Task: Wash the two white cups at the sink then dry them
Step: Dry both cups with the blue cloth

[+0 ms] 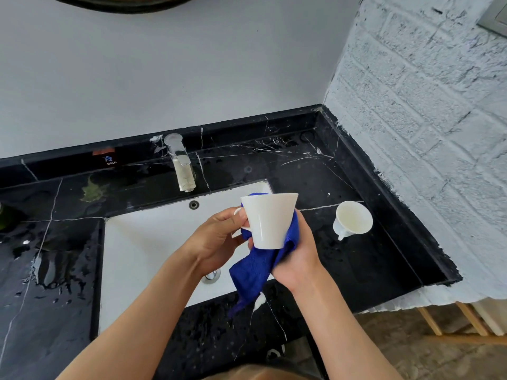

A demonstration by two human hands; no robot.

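Observation:
A white cup (270,219) is held upright over the right part of the white sink basin (148,239). My left hand (219,239) grips it by the handle side. My right hand (297,259) presses a blue cloth (255,270) against the cup's far side and base, and the cloth hangs down below the cup. The second white cup (352,219) lies tilted on the black marble counter (356,259) to the right, its mouth facing me and its handle at the lower left.
A chrome faucet (181,163) stands behind the basin, with no water running. The drain (212,275) shows between my wrists. Water drops cover the counter at the left (55,267). A white brick wall (425,119) closes off the right side.

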